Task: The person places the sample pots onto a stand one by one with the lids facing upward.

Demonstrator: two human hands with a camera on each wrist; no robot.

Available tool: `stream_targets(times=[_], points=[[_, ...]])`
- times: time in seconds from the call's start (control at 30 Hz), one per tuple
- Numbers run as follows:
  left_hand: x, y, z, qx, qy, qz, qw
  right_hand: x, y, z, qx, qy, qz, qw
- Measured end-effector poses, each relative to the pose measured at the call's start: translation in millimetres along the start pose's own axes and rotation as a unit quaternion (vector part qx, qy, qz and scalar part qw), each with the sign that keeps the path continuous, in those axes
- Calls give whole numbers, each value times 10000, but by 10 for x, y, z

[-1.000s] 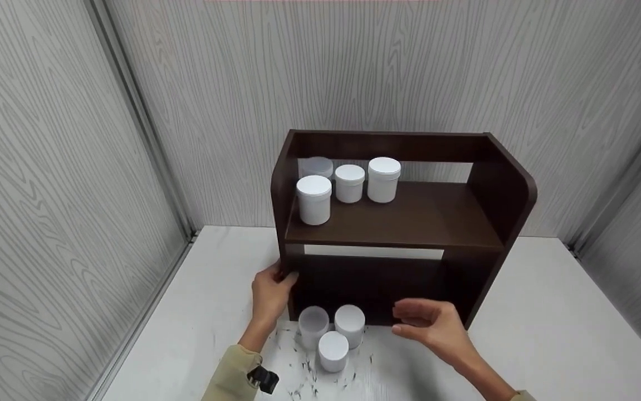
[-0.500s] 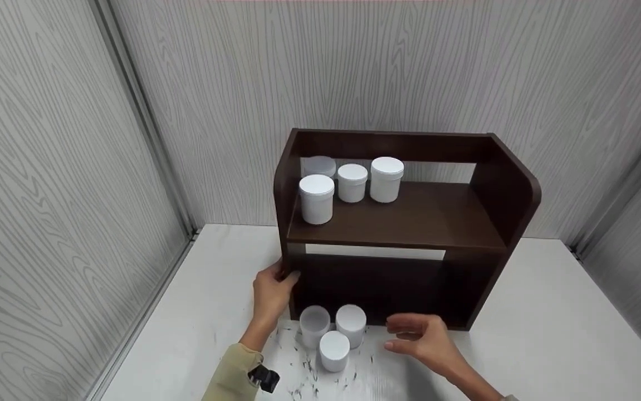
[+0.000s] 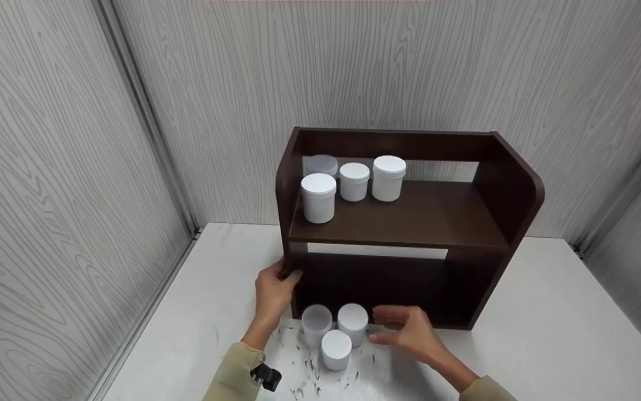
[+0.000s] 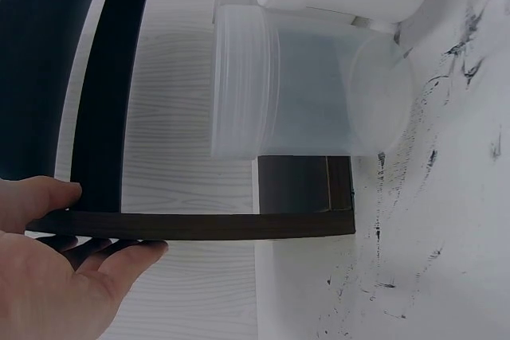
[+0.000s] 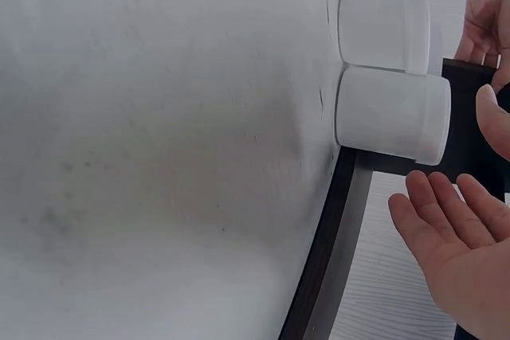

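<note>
The left hand is gripping the lower front edge of the left side panel of the dark brown shelf unit, in the lower centre of the head view. The thumb is lying on the panel's outer face and the fingers are wrapping round its edge; the left wrist view shows the left hand clamped on the thin dark board at the lower left of that frame. The forearm in a beige sleeve is rising from the bottom edge of the head view.

The right hand is hovering just right of the jars on the counter, fingers apart and relaxed, holding nothing. The right wrist view shows the right hand with palm exposed and fingers straight, near a white jar but not touching it.

Three jars are standing in a tight cluster on the counter, in front of the shelf unit's lower opening: a translucent jar at left, a white-lidded jar nearest the right hand, and a front white jar. Dark scuff marks are showing on the counter around them.

Four more jars are standing at the left end of the upper shelf: a front shelf jar, a small shelf jar, a tall shelf jar and a rear translucent jar.
</note>
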State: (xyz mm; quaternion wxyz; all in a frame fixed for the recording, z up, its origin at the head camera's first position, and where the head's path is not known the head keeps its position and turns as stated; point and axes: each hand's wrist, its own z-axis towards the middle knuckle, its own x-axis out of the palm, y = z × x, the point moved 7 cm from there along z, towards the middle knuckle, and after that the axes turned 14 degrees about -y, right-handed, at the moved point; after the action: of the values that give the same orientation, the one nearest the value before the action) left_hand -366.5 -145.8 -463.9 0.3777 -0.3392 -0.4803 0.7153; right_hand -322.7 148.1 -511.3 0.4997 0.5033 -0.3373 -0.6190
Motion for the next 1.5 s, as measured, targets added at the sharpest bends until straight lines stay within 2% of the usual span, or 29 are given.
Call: stream_targets(times=[0.2, 0.47, 0.77, 1.1, 1.5], points=[[12, -4, -7, -51, 56, -4, 10000, 108, -36, 88, 14, 132, 346, 9993], [37, -41, 15, -6, 150, -9, 9999, 223, -92, 213, -103, 347, 405, 9985], [25, -20, 2, -33, 114, 13, 9999, 329, -184, 257, 24, 604, 611, 9963], [26, 8, 0, -51, 131, -126, 9998, 323, -219, 247, 16, 540, 364, 9979], [21, -3, 6, -28, 152, 47, 9999, 329, -205, 231, 41, 763, 526, 9957]])
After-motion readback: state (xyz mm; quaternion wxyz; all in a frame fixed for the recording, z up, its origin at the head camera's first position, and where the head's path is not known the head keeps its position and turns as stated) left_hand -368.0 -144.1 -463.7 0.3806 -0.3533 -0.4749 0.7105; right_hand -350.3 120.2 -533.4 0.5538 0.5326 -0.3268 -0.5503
